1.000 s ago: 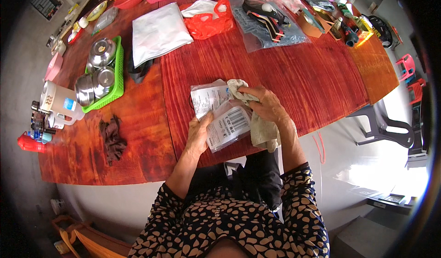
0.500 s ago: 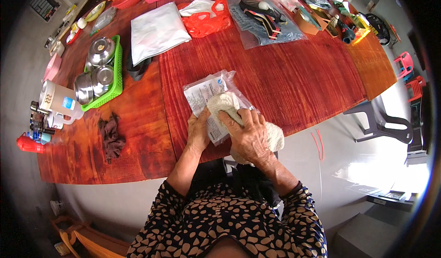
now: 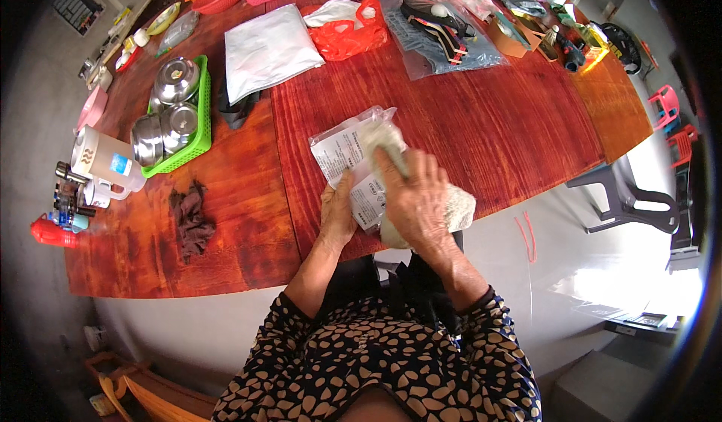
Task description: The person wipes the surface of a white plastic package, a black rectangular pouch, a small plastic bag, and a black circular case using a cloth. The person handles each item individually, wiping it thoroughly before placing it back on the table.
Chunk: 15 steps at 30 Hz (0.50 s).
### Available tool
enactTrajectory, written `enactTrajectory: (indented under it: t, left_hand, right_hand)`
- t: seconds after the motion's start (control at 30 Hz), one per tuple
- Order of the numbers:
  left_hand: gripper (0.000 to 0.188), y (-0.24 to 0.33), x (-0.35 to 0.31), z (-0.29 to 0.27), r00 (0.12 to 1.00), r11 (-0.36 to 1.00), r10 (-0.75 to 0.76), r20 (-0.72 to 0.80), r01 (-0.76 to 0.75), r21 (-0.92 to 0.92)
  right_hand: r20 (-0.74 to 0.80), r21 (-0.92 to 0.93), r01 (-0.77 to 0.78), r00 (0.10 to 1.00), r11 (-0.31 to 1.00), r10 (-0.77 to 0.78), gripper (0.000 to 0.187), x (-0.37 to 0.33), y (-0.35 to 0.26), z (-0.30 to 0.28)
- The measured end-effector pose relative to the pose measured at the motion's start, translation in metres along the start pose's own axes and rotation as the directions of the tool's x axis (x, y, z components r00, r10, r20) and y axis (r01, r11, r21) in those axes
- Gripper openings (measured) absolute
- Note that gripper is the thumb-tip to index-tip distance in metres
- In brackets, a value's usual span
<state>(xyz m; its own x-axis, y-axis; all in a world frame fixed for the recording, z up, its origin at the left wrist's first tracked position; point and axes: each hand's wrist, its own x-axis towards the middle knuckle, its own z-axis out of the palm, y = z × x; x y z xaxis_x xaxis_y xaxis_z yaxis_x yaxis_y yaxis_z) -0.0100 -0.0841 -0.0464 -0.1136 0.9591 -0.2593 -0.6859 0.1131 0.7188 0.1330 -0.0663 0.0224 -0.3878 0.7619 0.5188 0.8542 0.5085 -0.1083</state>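
Observation:
Near the table's front edge lies a clear plastic packet (image 3: pixel 335 153) with a white printed sheet inside. My left hand (image 3: pixel 338 213) grips its lower left edge, thumb on top. My right hand (image 3: pixel 416 200) is closed on a cream towel (image 3: pixel 459 207), pressing it on the packet's right side. One part of the towel sticks out past the fingers toward the packet's upper end, slightly blurred, and the rest hangs out right of the wrist. The towel and hand hide the packet's right part.
A crumpled dark brown cloth (image 3: pixel 192 219) lies to the left. Beyond it stand a plastic jug (image 3: pixel 105 159) and a green basket (image 3: pixel 197 140) of steel bowls. Farther back are a white package (image 3: pixel 271 52), a red plastic bag (image 3: pixel 350 42) and a clear bag (image 3: pixel 444 59). A grey chair (image 3: pixel 635 210) stands right.
My right hand has pushed the towel up along the packet, toward its far end. My left hand keeps its hold on the packet's edge. The whole view has shifted slightly.

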Motion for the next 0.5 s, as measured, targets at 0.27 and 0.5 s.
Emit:
enactTrajectory:
  t: [0.27, 0.5]
  left_hand:
    - [0.043, 0.004, -0.002, -0.004, 0.998, 0.994, -0.046, -0.050, 0.051, 0.095]
    - [0.034, 0.006, 0.000, -0.002, 0.999, 0.999, -0.047, -0.004, 0.047, -0.019]
  right_hand:
    - [0.224, 0.435, 0.106, 0.949, 0.894, -0.222, 0.047, -0.046, -0.024, -0.001]
    - [0.019, 0.393, -0.055, 0.998, 0.918, 0.051, 0.040, 0.026, -0.025, -0.039]
